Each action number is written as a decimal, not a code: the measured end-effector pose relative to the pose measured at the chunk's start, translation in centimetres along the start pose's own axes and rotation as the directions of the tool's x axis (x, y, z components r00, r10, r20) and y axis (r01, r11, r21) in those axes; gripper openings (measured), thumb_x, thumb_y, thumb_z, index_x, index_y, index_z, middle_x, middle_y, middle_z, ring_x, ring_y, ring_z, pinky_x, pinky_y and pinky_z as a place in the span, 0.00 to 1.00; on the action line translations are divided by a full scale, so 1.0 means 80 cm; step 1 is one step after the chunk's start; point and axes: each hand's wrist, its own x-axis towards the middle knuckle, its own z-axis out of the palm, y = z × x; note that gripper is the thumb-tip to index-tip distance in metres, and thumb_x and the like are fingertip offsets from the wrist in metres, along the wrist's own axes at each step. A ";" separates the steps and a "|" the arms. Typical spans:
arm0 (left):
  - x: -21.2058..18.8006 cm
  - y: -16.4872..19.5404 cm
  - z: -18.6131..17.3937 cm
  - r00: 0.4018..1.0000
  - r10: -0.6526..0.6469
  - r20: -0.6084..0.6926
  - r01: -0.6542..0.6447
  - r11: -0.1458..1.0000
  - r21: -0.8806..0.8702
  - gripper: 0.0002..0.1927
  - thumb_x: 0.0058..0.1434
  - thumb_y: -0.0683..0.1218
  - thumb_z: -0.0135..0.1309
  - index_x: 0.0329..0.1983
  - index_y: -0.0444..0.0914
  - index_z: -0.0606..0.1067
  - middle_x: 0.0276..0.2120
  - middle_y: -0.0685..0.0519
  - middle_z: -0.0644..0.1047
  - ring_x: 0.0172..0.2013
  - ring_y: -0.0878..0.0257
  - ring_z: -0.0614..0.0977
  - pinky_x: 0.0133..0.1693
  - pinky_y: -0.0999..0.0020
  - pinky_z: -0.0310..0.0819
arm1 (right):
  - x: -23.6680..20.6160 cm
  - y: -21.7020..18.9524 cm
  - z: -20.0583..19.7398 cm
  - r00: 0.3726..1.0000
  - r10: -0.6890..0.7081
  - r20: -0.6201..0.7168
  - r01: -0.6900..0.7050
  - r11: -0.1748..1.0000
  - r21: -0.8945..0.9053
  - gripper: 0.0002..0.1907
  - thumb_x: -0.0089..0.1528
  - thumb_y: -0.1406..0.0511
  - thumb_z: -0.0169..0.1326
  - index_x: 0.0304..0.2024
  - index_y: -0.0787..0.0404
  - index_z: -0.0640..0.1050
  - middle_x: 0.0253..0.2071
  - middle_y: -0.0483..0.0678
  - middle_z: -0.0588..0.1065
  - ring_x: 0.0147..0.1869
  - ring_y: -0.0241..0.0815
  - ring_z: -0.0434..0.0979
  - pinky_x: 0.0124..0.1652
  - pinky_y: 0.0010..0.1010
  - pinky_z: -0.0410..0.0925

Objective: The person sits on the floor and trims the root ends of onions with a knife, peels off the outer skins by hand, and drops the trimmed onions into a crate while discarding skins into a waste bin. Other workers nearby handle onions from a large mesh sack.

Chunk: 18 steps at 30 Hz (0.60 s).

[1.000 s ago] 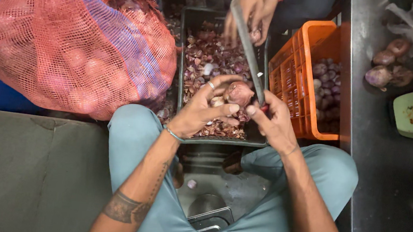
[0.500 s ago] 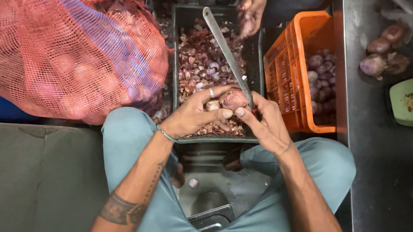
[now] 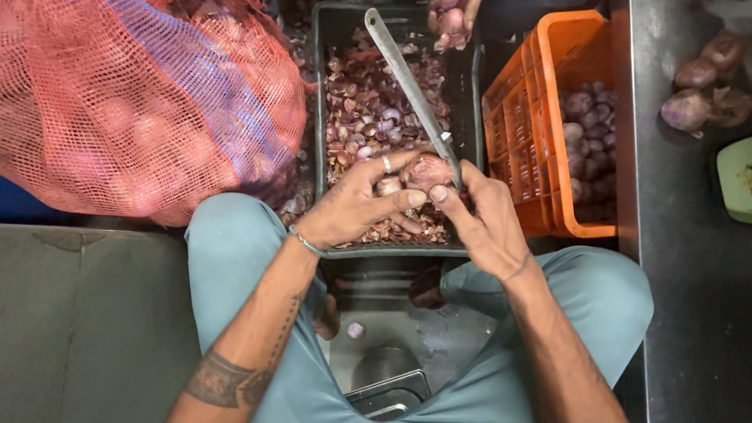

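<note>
Left hand [image 3: 354,208] fingers clamp small reddish-purple onion [image 3: 427,172] over dark plastic crate of peelings [image 3: 471,111]; right hand [image 3: 482,223] grips long steel knife [image 3: 409,92], blade axis toward 11 o'clock.

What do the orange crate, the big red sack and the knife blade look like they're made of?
Orange crate: likely rigid moulded plastic, with slotted walls. Red sack: open synthetic mesh netting, onions showing through. Knife in the right hand: dull grey metal, probably steel.
</note>
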 end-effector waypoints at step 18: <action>0.012 -0.018 -0.002 0.996 -0.022 -0.082 0.022 1.000 -0.004 0.34 0.68 0.43 0.56 0.74 0.30 0.60 0.57 0.49 0.76 0.52 0.64 0.80 0.46 0.61 0.88 | -0.004 0.037 0.019 0.988 0.149 0.033 -0.152 0.972 0.179 0.24 0.69 0.49 0.45 0.34 0.61 0.76 0.19 0.36 0.62 0.24 0.26 0.57 0.23 0.26 0.54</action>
